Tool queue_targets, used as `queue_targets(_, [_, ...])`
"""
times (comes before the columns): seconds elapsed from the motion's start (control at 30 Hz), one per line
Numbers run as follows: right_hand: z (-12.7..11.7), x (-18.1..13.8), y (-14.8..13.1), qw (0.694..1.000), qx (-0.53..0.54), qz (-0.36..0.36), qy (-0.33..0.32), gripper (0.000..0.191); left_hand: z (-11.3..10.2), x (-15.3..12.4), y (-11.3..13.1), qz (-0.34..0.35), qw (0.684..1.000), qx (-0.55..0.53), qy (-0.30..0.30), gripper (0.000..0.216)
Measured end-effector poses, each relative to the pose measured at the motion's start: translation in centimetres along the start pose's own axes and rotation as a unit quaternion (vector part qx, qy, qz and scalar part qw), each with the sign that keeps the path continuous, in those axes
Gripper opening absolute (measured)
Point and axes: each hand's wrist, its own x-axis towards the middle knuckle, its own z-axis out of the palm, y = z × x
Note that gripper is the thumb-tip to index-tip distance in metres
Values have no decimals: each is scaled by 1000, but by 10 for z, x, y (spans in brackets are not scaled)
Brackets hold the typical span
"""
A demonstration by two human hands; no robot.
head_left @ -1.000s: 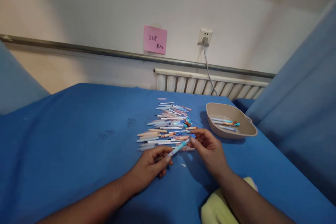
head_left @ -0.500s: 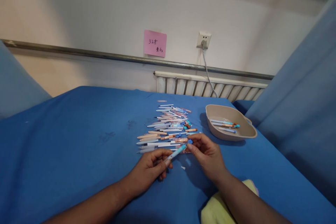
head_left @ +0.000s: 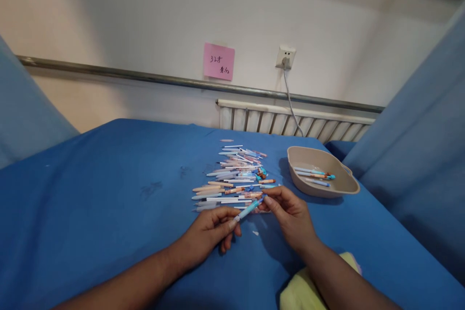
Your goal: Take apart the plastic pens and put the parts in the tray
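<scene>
My left hand (head_left: pixel 210 232) pinches the lower end of a light blue pen (head_left: pixel 248 209) that slants up to the right. My right hand (head_left: pixel 290 213) closes its thumb and fingers on the pen's upper tip, where a small blue cap piece sits. Just beyond both hands lies a pile of pens and pen parts (head_left: pixel 236 174), white, peach and blue, spread on the blue cloth. A small white scrap (head_left: pixel 255 233) lies on the cloth between my wrists.
A beige tray (head_left: pixel 337 189) at the right holds a few finished pens (head_left: pixel 314 174). The blue cloth table (head_left: pixel 109 193) runs wide to the left. A yellow cloth (head_left: pixel 301 290) lies under my right forearm. Behind are a radiator (head_left: pixel 290 123), a pink note (head_left: pixel 218 61) and a wall socket (head_left: pixel 285 56).
Both hands stay on the same pen with hardly any shift. The view has drifted slightly, so everything sits a little to the right.
</scene>
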Motion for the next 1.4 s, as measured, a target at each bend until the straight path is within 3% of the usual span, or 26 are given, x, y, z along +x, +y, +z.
queue_targets(0.33, [-1,2,-3,1000,-15,10,-22,20,-1,-2,-1,-2,998,60,24,31])
queue_targets(0.63, [0,0,2,1000,5,26,-2,23,-1,-2,0,-13,999,49,12,34])
queue_targets(1.03, [1,0,-3,998,13,49,-41,27,-3,-4,-2,-22,997,69,1,28])
queue_targets(1.4, [6,-3,-1,999,20,33,12,25,2,-4,-2,-22,999,27,9,32])
